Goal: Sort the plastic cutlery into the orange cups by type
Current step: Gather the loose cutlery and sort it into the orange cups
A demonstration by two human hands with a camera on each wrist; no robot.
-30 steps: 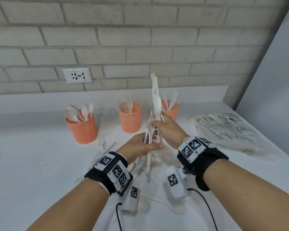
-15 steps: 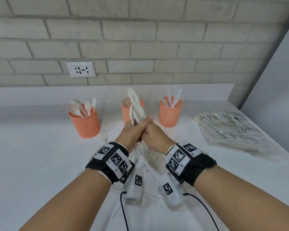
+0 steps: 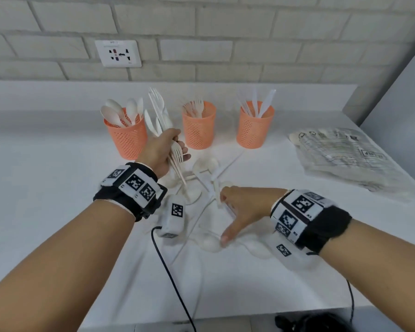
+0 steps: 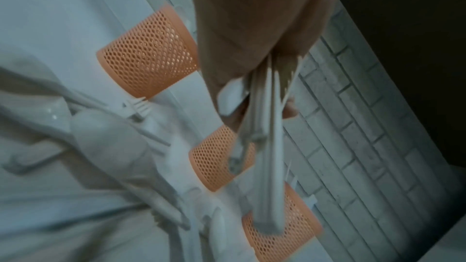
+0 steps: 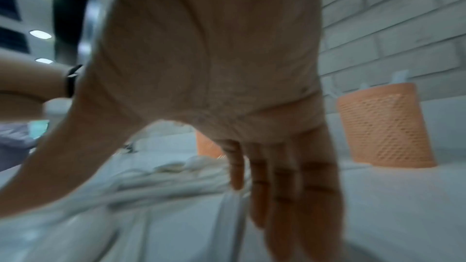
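Observation:
Three orange mesh cups stand in a row near the wall: one with spoons, one with forks, one with knives. My left hand grips a bundle of white plastic cutlery between the spoon cup and the fork cup; the bundle's handles hang below the fist in the left wrist view. My right hand is open, fingers spread, reaching down over the loose pile of cutlery on the white table.
A clear plastic bag with more cutlery lies at the right of the table. A wall socket sits on the brick wall behind. Black cables run over the table's front edge.
The hands have parted. My left hand kept the bundle and moved left toward the spoon cup; my right hand let go and dropped toward the loose pile.

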